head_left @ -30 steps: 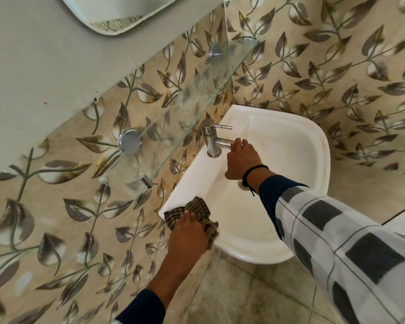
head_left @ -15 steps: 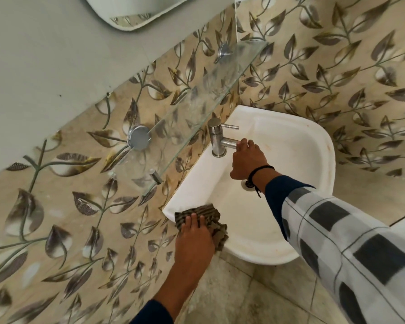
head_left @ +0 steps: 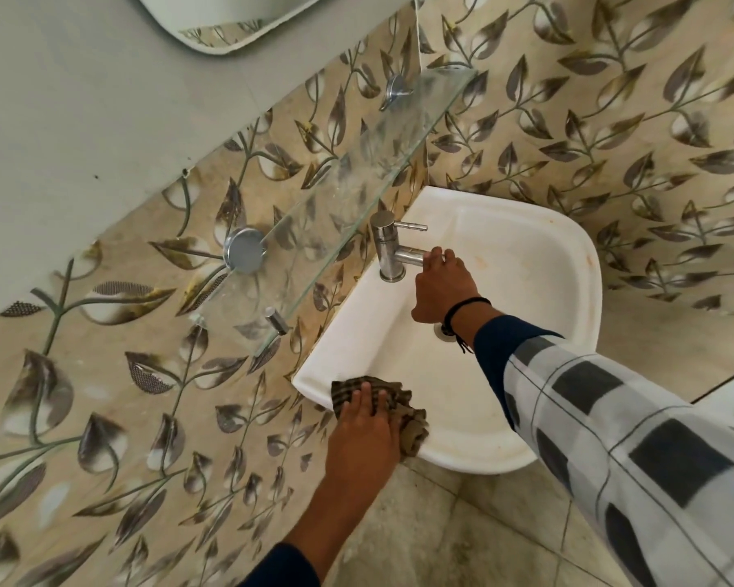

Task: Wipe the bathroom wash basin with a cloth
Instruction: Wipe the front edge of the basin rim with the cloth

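A white corner wash basin (head_left: 539,264) hangs where two leaf-patterned tiled walls meet. My left hand (head_left: 367,425) presses a brown checked cloth (head_left: 407,410) flat on the basin's near rim, fingers spread over it. My right hand (head_left: 443,286) is closed around the spout of the steel tap (head_left: 388,247) at the basin's left edge. The drain (head_left: 443,330) is partly hidden behind my right wrist, which wears a black band.
A glass shelf (head_left: 357,197) on round metal brackets juts from the wall just above and left of the tap. A mirror edge (head_left: 229,31) shows at the top. Tiled floor (head_left: 462,523) lies below the basin.
My left hand has slid the cloth a little along the near rim toward the basin's front. My right hand keeps its hold on the tap spout.
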Demonstrator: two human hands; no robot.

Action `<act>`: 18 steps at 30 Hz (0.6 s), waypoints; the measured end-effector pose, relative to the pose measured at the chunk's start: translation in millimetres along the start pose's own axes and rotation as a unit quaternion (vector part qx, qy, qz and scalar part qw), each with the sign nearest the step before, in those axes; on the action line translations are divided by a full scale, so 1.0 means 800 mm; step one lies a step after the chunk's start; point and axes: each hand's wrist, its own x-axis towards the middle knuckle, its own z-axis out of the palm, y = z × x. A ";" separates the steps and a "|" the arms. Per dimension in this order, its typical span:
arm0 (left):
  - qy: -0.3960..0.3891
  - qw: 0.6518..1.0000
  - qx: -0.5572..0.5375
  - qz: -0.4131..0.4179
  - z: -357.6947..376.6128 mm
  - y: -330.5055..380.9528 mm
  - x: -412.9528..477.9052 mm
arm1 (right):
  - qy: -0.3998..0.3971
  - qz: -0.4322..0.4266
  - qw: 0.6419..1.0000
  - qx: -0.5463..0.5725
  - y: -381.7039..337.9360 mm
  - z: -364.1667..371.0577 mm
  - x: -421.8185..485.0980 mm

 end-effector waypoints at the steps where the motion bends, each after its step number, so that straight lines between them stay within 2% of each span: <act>1: 0.023 1.000 -0.016 -0.005 -0.006 0.014 -0.006 | 0.000 0.000 1.000 -0.001 0.000 0.000 0.000; 3: -0.030 0.997 -0.065 -0.002 -0.009 0.041 -0.014 | 0.004 0.003 1.000 -0.002 -0.001 0.000 0.000; 5: -0.089 0.994 -0.057 0.001 -0.008 0.058 -0.021 | 0.008 0.006 1.000 -0.001 0.000 0.001 -0.001; 9: -0.015 1.000 0.016 -0.003 -0.013 0.011 -0.007 | 0.015 0.001 1.000 0.005 0.004 0.001 0.000; 13: 0.033 0.995 0.040 -0.087 -0.026 -0.064 0.022 | 0.004 0.000 1.000 0.001 0.004 0.002 0.003; 16: 0.051 0.994 0.017 -0.095 -0.021 -0.059 0.019 | 0.004 0.002 1.000 -0.004 0.000 0.002 0.004; 18: 0.022 0.997 0.011 -0.072 -0.027 -0.030 0.002 | 0.003 0.005 1.000 -0.007 -0.001 0.001 0.005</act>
